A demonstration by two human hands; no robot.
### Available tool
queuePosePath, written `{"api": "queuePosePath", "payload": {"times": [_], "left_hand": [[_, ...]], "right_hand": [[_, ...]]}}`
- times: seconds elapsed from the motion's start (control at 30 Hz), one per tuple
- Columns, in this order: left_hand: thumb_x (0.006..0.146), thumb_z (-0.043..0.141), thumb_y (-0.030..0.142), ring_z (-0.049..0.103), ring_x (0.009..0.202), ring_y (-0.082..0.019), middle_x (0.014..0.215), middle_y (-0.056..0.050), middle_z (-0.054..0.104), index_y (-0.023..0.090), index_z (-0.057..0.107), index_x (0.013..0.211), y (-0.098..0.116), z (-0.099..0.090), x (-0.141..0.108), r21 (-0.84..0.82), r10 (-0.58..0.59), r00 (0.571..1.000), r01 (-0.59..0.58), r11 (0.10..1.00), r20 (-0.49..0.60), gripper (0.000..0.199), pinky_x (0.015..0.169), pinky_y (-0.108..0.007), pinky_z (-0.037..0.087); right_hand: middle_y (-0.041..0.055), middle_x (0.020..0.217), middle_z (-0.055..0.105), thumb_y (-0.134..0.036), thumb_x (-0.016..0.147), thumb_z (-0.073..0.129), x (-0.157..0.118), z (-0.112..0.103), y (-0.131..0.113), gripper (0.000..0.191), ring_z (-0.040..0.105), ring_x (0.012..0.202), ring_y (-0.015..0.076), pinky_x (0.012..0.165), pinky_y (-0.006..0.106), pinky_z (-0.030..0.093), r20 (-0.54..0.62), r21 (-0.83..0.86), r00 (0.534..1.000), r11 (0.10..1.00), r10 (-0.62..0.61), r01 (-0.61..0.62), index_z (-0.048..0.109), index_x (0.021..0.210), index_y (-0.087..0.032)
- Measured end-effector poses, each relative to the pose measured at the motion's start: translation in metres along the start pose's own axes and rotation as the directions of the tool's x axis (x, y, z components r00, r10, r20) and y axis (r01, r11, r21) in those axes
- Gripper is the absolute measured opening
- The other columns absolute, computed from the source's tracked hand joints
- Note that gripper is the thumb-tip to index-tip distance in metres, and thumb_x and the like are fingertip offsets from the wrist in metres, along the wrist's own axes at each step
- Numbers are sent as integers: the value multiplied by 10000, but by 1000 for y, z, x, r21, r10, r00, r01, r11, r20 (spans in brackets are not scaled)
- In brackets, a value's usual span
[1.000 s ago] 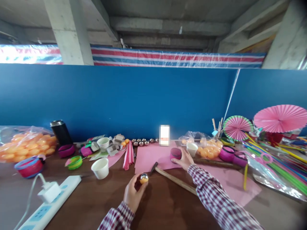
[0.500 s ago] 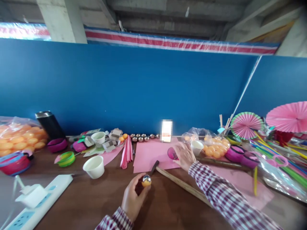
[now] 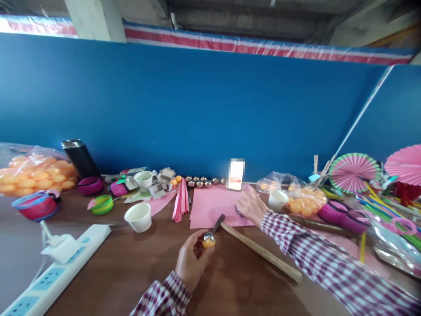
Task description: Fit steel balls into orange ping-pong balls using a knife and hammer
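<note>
Over a brown table (image 3: 138, 272), left grip (image 3: 191, 261) pinches a ball (image 3: 208, 239), shiny silver above orange; right grip (image 3: 253, 207) unclear.

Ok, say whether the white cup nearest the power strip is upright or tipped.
Upright: the white cup rests on its narrow end, mouth facing up.

Left hand (image 3: 192, 260) around a silver-and-orange ball (image 3: 208, 240), right hand (image 3: 252, 206) above pink paper (image 3: 212, 204), hammer (image 3: 261, 251) near both.
</note>
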State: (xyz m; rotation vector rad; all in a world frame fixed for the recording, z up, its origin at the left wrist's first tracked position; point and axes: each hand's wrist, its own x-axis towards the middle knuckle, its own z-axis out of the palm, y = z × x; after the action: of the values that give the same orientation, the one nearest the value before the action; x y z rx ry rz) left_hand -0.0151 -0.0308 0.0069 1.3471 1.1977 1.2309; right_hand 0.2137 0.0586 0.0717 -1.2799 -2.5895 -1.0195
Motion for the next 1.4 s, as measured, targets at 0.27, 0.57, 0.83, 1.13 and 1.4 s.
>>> {"api": "queuePosePath", "payload": {"times": [0.27, 0.57, 0.83, 1.13, 1.4], "left_hand": [[589, 634, 251, 609, 753, -161, 905, -79, 629, 147, 545, 996, 0, -1, 1, -3, 3, 1000, -3, 1000, -13, 429, 683, -256, 500], [597, 626, 250, 606, 756, -164, 896, -84, 626, 128, 530, 996, 6, 0, -2, -12, 4, 1000, -4, 1000, -4, 428, 705, -285, 497], [613, 617, 263, 603, 775, -170, 920, -87, 616, 130, 512, 1010, 2, 0, 0, 22, -10, 1000, 9, 1000, 12, 431, 725, -297, 491], [635, 603, 265, 601, 806, -174, 936, -83, 617, 138, 497, 1034, -1, -1, -1, 18, 7, 999, -8, 1000, 36, 431, 747, -303, 489], [651, 589, 292, 601, 833, -191, 959, -76, 619, 157, 509, 1025, 5, -5, -1, 95, 45, 997, -50, 994, 56, 406, 757, -310, 491]], "right_hand": [[47, 758, 574, -73, 806, 369, 1, -9, -4, 202, 464, 843, 189, 935, 497, 210, 13, -50, 996, 994, -92, 93, 544, 847, -166], [35, 771, 581, -114, 818, 388, -6, -4, 0, 167, 462, 889, 205, 952, 504, 179, 20, -29, 999, 998, -48, 49, 532, 863, -186], [61, 945, 585, -206, 656, 611, -13, -9, 16, 394, 427, 972, 243, 905, 503, 189, 126, 175, 988, 979, 87, -108, 484, 1029, -223], [35, 992, 569, -350, 559, 663, -25, 5, 35, 608, 427, 1011, 254, 825, 422, 327, 151, 513, 909, 755, 388, -407, 434, 1116, -269], [56, 1028, 540, -448, 565, 621, -29, 45, 33, 625, 520, 921, 223, 798, 383, 405, 231, 672, 608, 328, 759, -664, 409, 1106, -216]]}}
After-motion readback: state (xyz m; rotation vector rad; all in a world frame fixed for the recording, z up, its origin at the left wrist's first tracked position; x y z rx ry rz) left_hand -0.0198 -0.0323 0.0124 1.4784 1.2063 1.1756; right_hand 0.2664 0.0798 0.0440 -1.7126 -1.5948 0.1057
